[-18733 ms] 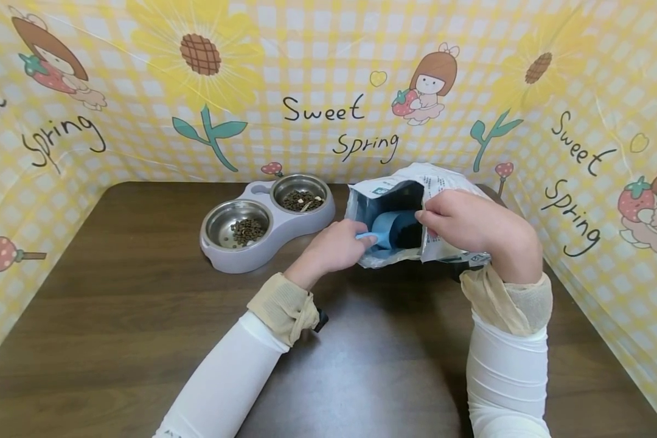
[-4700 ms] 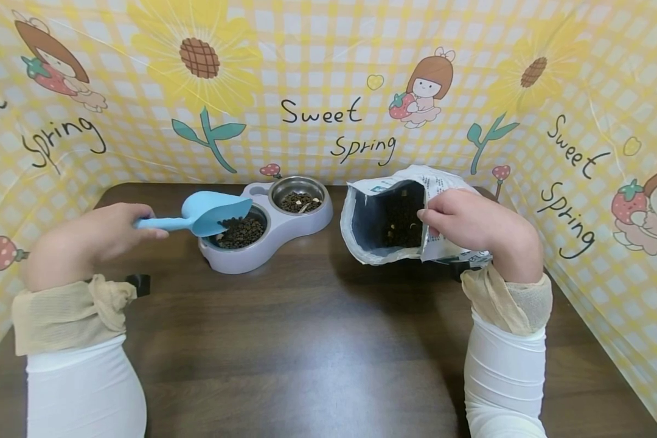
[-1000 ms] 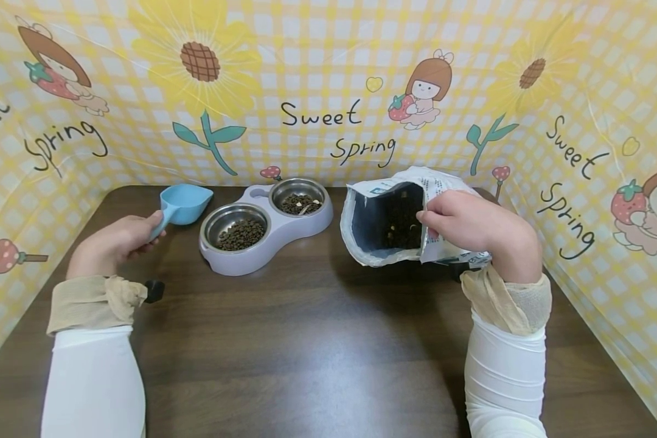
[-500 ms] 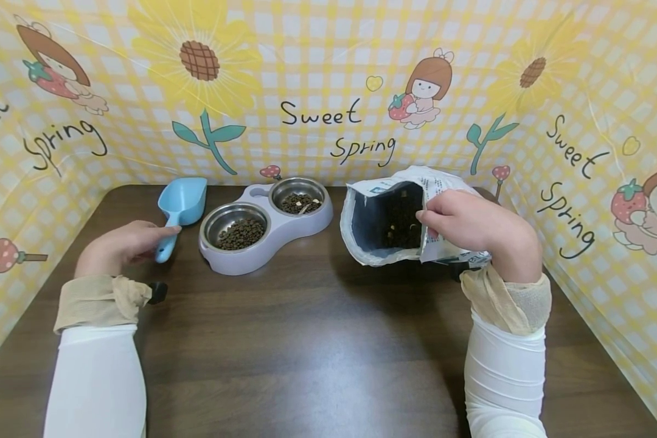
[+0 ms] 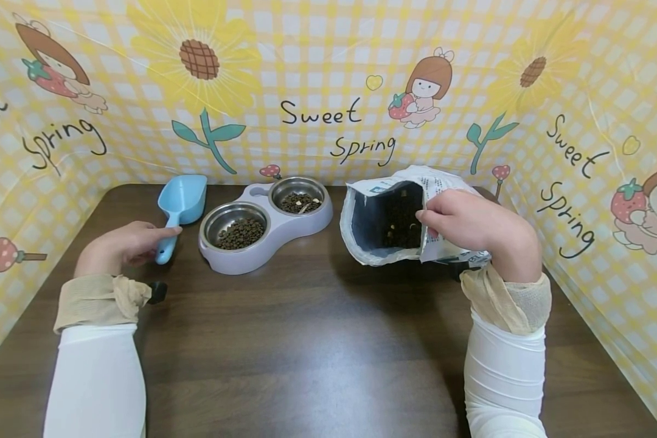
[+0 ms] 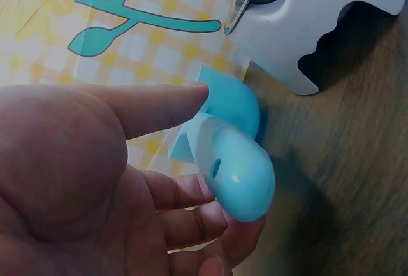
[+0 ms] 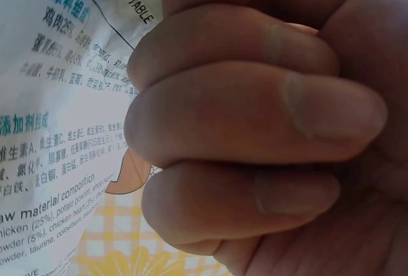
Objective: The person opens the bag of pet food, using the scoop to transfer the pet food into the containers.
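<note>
At the back left, a light-blue scoop (image 5: 182,196) has its bowl facing up and its handle pointing toward me. My left hand (image 5: 134,238) holds that handle. In the left wrist view the thumb (image 6: 159,107) lies along the near end of the bowl and the fingers curl under the handle. My right hand (image 5: 465,222) pinches the mouth edge of a white pet food bag (image 5: 356,234), which lies with its opening to the left and dark kibble inside. Between the hands stands a pale purple double feeder (image 5: 246,261); both steel bowls hold brown kibble (image 5: 242,234).
Brown wooden table (image 5: 285,353) spreads in front of the feeder and bag. A yellow checked cloth (image 5: 306,67) with sunflowers and lettering walls the back and both sides. In the right wrist view, the printed bag panel (image 7: 51,110) fills the left side.
Kibble went from the scoop into the left bowl, which is fuller. The scoop moved left of the feeder and turned handle toward me; almost still in the last half second. Right hand stayed.
</note>
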Tool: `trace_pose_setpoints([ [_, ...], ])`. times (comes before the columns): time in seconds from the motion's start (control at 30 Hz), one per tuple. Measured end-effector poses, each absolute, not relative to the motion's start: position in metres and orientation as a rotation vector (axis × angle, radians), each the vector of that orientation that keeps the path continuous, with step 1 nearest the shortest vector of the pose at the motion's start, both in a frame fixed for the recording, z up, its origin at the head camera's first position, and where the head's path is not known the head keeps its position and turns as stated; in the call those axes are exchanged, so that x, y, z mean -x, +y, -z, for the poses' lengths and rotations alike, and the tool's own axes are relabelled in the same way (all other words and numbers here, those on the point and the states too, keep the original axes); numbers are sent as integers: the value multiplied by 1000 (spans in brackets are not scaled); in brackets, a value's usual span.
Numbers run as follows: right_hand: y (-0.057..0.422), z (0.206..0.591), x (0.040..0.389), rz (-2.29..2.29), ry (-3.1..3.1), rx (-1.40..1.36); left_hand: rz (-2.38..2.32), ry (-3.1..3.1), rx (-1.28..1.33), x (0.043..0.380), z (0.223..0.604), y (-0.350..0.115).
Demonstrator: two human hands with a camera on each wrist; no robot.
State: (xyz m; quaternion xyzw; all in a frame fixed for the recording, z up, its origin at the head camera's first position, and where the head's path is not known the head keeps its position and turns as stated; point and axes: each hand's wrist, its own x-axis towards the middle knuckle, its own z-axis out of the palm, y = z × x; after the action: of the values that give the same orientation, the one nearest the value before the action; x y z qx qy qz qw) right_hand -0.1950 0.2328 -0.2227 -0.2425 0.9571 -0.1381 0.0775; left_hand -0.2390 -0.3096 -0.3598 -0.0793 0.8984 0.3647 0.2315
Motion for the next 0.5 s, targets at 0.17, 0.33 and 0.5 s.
trace_pose_setpoints([
  [0.17, 233, 223, 195, 415, 2868, 735, -1008, 2476, 207, 240, 361, -310],
  [0.33, 233, 223, 195, 427, 2859, 734, -1009, 2479, 214, 240, 361, -311],
  [0.5, 233, 223, 195, 432, 2857, 725, -943, 2518, 206, 235, 353, -314],
])
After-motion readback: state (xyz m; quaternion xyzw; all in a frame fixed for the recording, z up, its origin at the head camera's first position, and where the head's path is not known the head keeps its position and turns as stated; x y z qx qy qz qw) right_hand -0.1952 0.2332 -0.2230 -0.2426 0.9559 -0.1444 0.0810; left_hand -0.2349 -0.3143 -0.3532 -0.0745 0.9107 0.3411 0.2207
